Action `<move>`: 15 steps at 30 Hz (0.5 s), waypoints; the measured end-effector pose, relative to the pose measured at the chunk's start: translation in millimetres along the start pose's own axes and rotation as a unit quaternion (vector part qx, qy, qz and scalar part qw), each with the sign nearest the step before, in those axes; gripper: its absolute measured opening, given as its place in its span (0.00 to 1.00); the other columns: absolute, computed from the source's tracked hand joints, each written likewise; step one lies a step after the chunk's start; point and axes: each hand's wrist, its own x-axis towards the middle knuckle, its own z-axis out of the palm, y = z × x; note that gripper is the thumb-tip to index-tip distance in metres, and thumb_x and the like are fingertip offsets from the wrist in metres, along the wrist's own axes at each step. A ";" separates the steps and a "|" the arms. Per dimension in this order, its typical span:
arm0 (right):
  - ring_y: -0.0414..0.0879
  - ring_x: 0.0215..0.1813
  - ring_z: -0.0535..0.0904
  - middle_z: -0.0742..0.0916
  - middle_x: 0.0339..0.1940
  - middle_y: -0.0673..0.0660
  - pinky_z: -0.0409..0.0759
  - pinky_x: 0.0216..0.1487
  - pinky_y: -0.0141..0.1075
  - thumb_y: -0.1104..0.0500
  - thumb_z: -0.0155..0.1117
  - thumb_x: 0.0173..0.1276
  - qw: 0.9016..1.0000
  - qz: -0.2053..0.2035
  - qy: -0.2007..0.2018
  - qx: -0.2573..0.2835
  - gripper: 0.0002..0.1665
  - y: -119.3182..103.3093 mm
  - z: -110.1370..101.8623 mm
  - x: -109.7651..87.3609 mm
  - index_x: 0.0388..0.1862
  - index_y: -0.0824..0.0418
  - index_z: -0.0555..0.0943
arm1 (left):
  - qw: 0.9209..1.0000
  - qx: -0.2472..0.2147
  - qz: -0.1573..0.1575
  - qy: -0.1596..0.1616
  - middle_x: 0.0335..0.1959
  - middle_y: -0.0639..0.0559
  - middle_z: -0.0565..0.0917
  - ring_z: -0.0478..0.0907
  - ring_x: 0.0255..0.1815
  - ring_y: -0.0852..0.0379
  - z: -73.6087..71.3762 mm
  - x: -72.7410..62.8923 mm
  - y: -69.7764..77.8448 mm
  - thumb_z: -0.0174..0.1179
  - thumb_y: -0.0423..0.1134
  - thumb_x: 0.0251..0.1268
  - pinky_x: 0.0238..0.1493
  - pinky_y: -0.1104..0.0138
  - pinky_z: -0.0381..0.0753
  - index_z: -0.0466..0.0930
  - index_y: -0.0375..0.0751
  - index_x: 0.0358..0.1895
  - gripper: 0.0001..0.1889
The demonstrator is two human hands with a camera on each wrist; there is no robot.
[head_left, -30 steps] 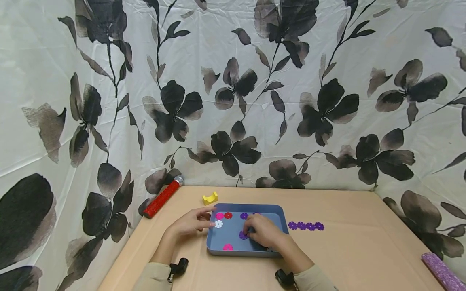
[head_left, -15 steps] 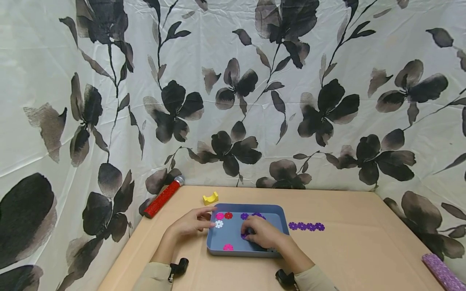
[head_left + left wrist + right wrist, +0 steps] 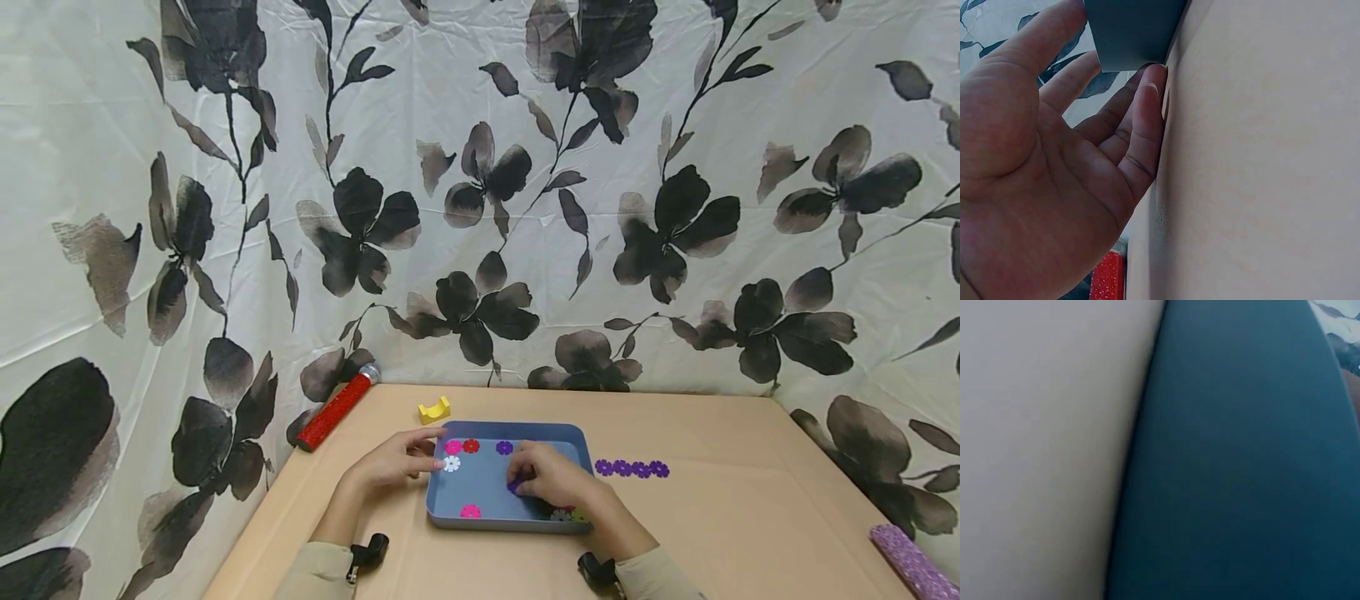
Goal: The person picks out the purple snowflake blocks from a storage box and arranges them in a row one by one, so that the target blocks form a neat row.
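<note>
My right hand (image 3: 551, 477) is over the blue-grey tray (image 3: 450, 522), its thumb and fingertips pinching a purple flower-shaped piece (image 3: 514, 486) low over the tray floor. In the right wrist view the outer wall of the tray (image 3: 1229, 456) fills much of the picture and the fingers are almost wholly hidden. My left hand (image 3: 390, 458) rests against the tray's left side, fingers extended and spread along the rim. The left wrist view has its palm (image 3: 1041, 194) facing the camera, lower fingers bent beside the tray's wall (image 3: 1135, 37).
Inside the tray lie pink (image 3: 453, 447), red (image 3: 471, 447), white (image 3: 452, 463) and purple (image 3: 505, 448) flowers. A row of purple flowers (image 3: 632, 468) lies right of it. A yellow curved block (image 3: 433, 409), red glittery tube (image 3: 337, 408) and purple glittery tube (image 3: 911, 562) are farther out.
My right hand has closed on the purple flower in the tray's middle and shifted slightly right with it. It now covers another purple flower behind. My left hand has stayed in place.
</note>
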 end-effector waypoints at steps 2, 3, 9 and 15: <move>0.37 0.39 0.76 0.84 0.38 0.47 0.79 0.43 0.30 0.68 0.74 0.66 1.000 -0.003 0.005 0.002 0.07 3.7 -4.0 -3.0 0.38 0.56 0.90 | 1.000 0.002 0.001 -0.001 0.59 0.38 0.82 0.78 0.48 0.50 0.4 -0.2 -0.4 0.69 0.43 0.71 0.41 0.61 0.81 0.69 0.43 0.77 0.34; 0.36 0.39 0.77 0.84 0.39 0.47 0.80 0.43 0.30 0.67 0.74 0.66 1.000 -0.005 0.008 0.003 0.07 5.8 -6.4 -4.7 0.39 0.56 0.90 | 1.000 0.002 0.001 -0.002 0.59 0.37 0.82 0.78 0.48 0.51 0.6 -0.2 -0.6 0.68 0.43 0.71 0.41 0.61 0.81 0.69 0.42 0.77 0.34; 0.40 0.43 0.79 0.87 0.44 0.49 0.81 0.43 0.30 0.67 0.73 0.68 0.999 -0.001 0.039 0.025 0.08 18.1 -25.7 -14.5 0.45 0.60 0.91 | 1.000 0.001 0.002 -0.003 0.59 0.37 0.82 0.79 0.48 0.50 0.8 -0.9 -1.7 0.68 0.42 0.71 0.41 0.60 0.81 0.68 0.41 0.78 0.35; 0.44 0.45 0.80 0.88 0.46 0.53 0.81 0.45 0.30 0.67 0.72 0.68 0.996 0.016 0.079 0.042 0.09 32.0 -48.2 -24.8 0.47 0.62 0.90 | 1.000 0.003 -0.002 0.000 0.59 0.38 0.83 0.79 0.51 0.49 -0.6 -0.4 -1.6 0.69 0.45 0.70 0.43 0.60 0.82 0.68 0.43 0.78 0.36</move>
